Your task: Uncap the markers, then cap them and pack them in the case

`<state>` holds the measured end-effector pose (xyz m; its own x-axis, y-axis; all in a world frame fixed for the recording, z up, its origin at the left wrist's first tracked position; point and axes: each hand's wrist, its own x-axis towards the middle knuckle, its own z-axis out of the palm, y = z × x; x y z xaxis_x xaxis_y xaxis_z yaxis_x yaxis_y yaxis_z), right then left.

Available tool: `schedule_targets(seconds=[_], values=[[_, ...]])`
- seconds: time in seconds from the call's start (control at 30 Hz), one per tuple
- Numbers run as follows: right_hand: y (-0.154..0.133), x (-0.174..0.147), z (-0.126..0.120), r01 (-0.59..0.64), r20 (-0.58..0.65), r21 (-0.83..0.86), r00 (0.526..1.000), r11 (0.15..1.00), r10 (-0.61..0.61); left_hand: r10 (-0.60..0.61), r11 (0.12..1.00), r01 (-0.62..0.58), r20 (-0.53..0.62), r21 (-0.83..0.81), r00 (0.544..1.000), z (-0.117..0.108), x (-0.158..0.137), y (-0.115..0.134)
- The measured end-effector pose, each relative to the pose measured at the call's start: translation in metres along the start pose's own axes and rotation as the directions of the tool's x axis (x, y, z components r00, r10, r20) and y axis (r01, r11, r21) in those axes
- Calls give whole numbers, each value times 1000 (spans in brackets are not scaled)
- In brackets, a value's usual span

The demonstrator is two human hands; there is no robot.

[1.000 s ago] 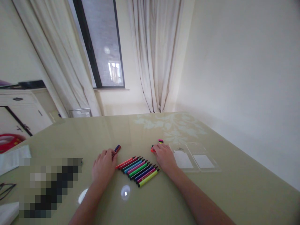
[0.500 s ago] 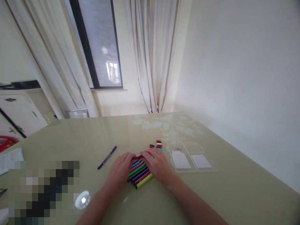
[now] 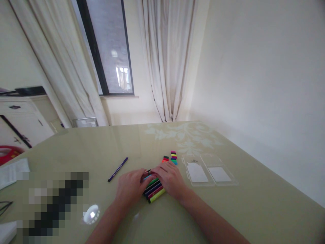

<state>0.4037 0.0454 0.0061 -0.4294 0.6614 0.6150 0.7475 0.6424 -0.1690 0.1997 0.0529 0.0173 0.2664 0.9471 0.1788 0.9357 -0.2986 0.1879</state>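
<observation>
Several coloured markers [image 3: 156, 196] lie side by side on the table, yellow-green nearest me, then pink, dark blue, black and green. My left hand [image 3: 132, 184] curls over their left ends, its thumb reaching across the row. From the right, my right hand [image 3: 169, 177] bends its fingers over the far side. Between the fingertips of both hands shows a dark reddish marker [image 3: 147, 172], mostly covered. Just beyond my right hand lie small coloured blocks [image 3: 173, 156] in two short stacks, partly hidden by it. Apart on the left lies a single purple marker [image 3: 118, 169].
An opened clear plastic case [image 3: 213, 184] with white paper inserts lies right of my hands. Papers [image 3: 15, 173] and a dark cable [image 3: 5, 207] are at the table's left edge. A wall [image 3: 266, 101] runs along the right side; curtains [image 3: 167, 61] hang behind.
My left thumb has swung over the markers, covering more of their left ends. The reddish marker is less visible between my fingers. The view has shifted slightly.
</observation>
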Motion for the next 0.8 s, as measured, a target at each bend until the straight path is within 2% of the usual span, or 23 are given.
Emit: schedule_targets(seconds=[0.1, 0.2, 0.27, 0.33, 0.43, 0.5, 0.57, 0.67, 0.73, 0.8], values=[[6, 1, -7, -82, -40, 18, 996, 997, 82, -192, 981, 192, -12, -19, 981, -7, 4, -13], [18, 0, -11, -217, -71, 15, 974, 976, 217, -256, 960, 246, -65, -134, 964, -6, 8, -28], [26, 0, -12, -306, -40, -12, 951, 952, 305, -222, 962, 200, -103, -185, 970, 0, 8, -34], [32, 0, -11, -369, 31, -52, 928, 928, 371, -138, 972, 109, -128, -206, 982, 9, 9, -35], [36, 1, -9, -406, 127, -113, 899, 907, 419, -12, 973, -19, -135, -231, 991, 20, 10, -35], [36, 2, -7, -394, 163, -152, 894, 906, 416, -6, 973, -28, -147, -227, 989, 23, 12, -38], [36, 3, -5, -358, 196, -185, 899, 915, 392, -72, 983, 39, -185, -178, 980, 22, 14, -45], [38, 3, 1, -298, 238, -208, 909, 932, 343, -225, 974, 222, -249, -42, 942, 16, 14, -59], [40, 3, 5, -286, 241, -215, 911, 934, 335, -312, 944, 329, -237, 35, 920, 12, 11, -66], [41, 3, 6, -312, 215, -238, 907, 920, 363, -360, 924, 377, -179, 70, 916, 9, 8, -71]])
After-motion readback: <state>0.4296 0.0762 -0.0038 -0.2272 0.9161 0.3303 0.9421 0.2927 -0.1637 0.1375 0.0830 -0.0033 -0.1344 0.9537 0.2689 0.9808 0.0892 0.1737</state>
